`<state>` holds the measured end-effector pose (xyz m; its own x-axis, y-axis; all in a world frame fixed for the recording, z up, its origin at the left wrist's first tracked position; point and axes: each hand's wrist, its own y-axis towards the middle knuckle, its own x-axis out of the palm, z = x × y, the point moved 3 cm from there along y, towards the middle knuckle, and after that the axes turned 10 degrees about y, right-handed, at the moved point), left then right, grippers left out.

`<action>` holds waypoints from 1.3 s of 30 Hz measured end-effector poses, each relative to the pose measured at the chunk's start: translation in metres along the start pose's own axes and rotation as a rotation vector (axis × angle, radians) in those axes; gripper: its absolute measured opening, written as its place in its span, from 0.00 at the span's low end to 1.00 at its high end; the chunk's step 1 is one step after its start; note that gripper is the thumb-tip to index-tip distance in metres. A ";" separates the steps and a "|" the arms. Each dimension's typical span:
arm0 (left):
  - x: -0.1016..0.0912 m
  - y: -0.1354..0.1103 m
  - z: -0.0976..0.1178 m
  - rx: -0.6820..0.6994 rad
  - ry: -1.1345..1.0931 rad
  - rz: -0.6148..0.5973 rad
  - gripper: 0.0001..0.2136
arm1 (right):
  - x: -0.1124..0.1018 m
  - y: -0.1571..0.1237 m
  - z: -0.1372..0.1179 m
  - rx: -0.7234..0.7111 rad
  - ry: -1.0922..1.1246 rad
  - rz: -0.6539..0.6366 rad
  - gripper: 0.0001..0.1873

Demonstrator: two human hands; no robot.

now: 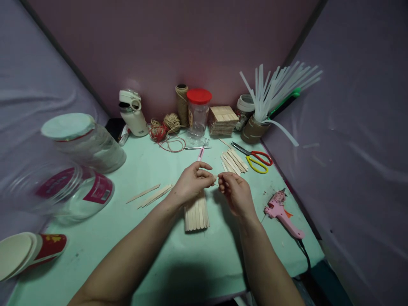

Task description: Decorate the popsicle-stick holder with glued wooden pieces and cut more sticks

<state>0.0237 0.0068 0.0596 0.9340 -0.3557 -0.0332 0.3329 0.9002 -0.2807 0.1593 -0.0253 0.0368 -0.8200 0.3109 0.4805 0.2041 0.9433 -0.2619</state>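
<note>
My left hand (193,182) and my right hand (235,192) meet over the middle of the pale green table (149,238), fingers pinched together. Between the fingertips is something thin and small that I cannot make out. Under my left wrist lies a flat panel of wooden craft sticks (196,214) laid side by side. A loose pile of craft sticks (234,162) lies just beyond my right hand. A pink-handled small tool (200,153) lies past my left hand.
A pink glue gun (282,213) lies at the right edge, red-and-yellow scissors (257,159) behind it. Two clear jars (79,170) lie at left, loose sticks (149,194) nearby. Twine, a red-lidded jar (198,111), stacked sticks (223,120) and a cup of glue sticks (255,125) line the back wall.
</note>
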 end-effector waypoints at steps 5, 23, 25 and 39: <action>0.001 -0.001 0.001 -0.006 -0.004 -0.001 0.17 | -0.002 -0.001 0.004 -0.069 -0.065 -0.033 0.09; -0.022 0.002 0.015 0.101 0.025 0.146 0.08 | -0.038 0.008 0.010 -0.138 -0.971 -0.242 0.09; -0.022 0.002 0.014 0.102 0.028 0.139 0.08 | -0.036 0.011 0.011 -0.189 -1.032 -0.204 0.08; -0.022 0.008 0.006 0.037 -0.025 0.128 0.07 | -0.021 0.019 0.013 -0.315 -0.943 -0.095 0.04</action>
<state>0.0068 0.0238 0.0639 0.9719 -0.2314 -0.0420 0.2150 0.9465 -0.2405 0.1734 -0.0157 0.0104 -0.9018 0.1418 -0.4083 0.1365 0.9897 0.0424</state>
